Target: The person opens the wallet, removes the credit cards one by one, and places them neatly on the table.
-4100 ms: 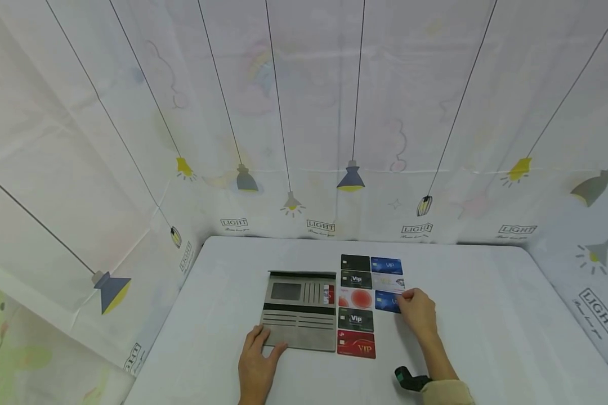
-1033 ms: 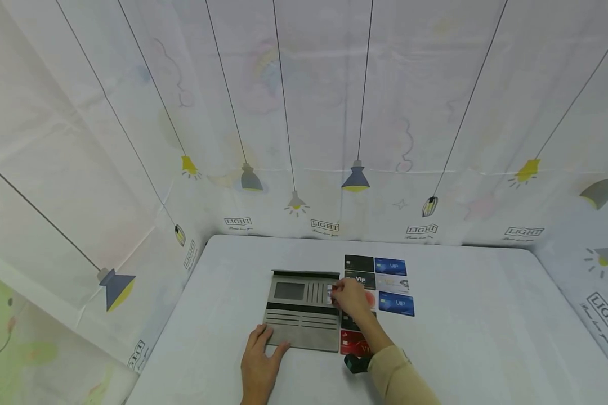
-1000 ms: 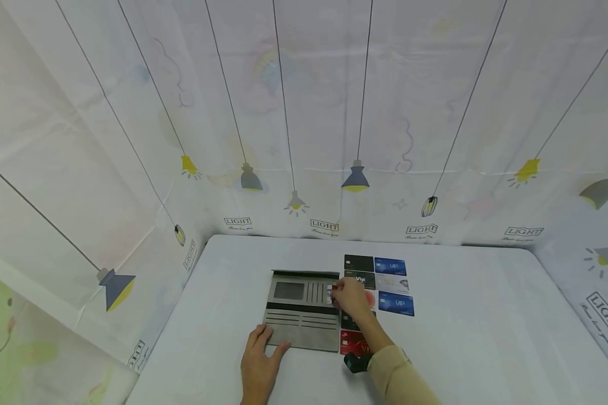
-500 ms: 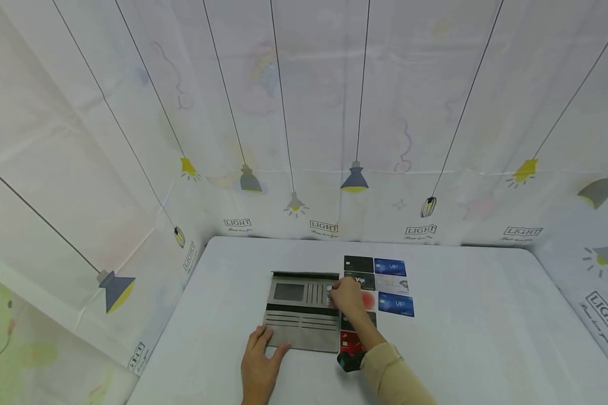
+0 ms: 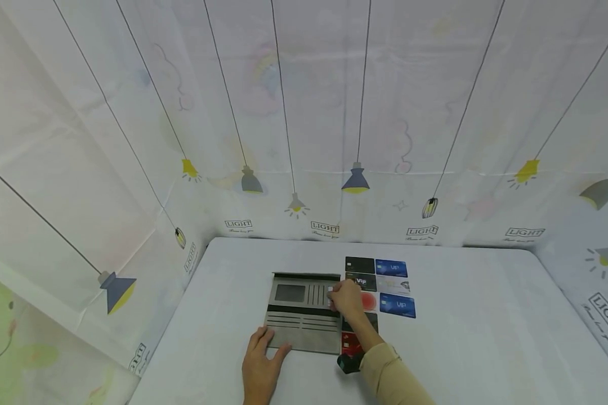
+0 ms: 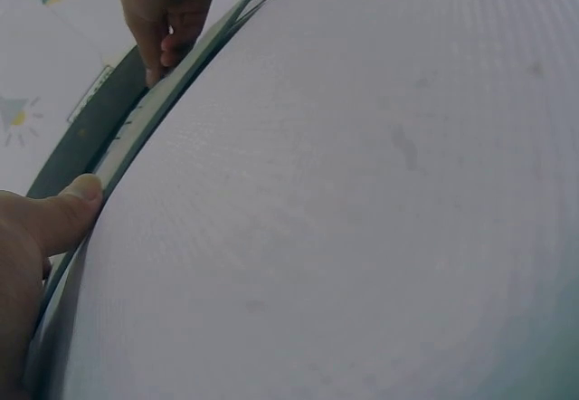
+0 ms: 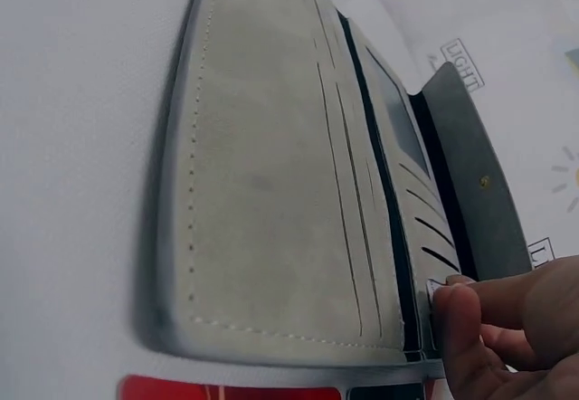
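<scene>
An open grey wallet (image 5: pixel 304 341) lies flat on the white table, with its slots and dark flap showing. My left hand (image 5: pixel 260 365) rests at the wallet's near left corner, fingers along the left edge and thumb on the near edge. At the wallet's right side, my right hand (image 5: pixel 348 298) pinches a bank card (image 7: pixel 434 286) between thumb and finger. Only a sliver of that card shows, at the slots in the upper half, and the fingers cover the rest. In the left wrist view, the left thumb (image 6: pixel 77 203) presses on the wallet's edge.
Beside the wallet, cards lie in two columns, including a red VIP card (image 5: pixel 349 343), a card with a red circle (image 5: pixel 369 301) and a blue card (image 5: pixel 397 305). The right forearm overlaps several. A patterned curtain (image 5: pixel 304 112) hangs behind the table.
From the blue card, my right hand has moved left to the card at the wallet's slots. It has shifted slightly left over the last second. The left hand stays at the corner.
</scene>
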A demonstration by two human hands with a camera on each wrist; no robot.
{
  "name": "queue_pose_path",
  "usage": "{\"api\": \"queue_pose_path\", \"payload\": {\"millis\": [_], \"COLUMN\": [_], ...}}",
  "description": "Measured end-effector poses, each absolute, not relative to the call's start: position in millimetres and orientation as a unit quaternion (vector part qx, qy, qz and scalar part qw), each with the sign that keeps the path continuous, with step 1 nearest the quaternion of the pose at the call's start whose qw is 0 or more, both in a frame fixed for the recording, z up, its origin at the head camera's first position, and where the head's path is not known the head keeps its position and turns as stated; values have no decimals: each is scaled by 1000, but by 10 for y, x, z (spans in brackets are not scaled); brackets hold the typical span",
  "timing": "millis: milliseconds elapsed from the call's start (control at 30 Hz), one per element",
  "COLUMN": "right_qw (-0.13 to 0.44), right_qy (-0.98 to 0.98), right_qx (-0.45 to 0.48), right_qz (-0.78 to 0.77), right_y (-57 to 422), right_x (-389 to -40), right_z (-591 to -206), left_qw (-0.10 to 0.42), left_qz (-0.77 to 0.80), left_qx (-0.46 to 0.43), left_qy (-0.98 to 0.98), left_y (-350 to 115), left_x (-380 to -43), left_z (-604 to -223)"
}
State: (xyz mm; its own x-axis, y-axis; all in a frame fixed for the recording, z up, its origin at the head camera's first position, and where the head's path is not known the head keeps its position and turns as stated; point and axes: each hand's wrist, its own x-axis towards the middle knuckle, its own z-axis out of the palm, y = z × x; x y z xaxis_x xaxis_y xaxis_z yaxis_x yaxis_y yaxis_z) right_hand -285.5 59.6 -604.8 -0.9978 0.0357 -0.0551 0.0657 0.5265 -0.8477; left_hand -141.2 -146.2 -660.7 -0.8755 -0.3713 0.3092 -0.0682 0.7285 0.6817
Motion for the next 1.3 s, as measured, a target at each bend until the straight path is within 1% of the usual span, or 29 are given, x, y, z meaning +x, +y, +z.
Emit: {"api": "queue_pose_path", "payload": {"millis": [400,633,933,1167,1300], "right_qw": [-5,-5,2,10,17], "right_qy": [869,873,867,865,866], "right_qx": [42,44,45,44,50], "right_qz": [-492,-486,-497,-500,-497], "right_y": [577,571,592,604,609], "right_x": [-2863,-2865,-2849,-2854,-2862], "right_z": [-6127,-6129,-6111,-6121,-6120], "left_qw": [236,250,231,245,244], "left_qz": [-340,-331,-343,-339,-337], "left_qx": [103,93,104,93,93], "left_qy": [-905,-905,-905,-904,-904], "left_y": [-1475,-1471,-1470,-1485,-1483], "left_x": [-1408,-1394,-1401,-1406,-1405], "left_z": [-6643,-6617,-6636,-6657,-6647]}}
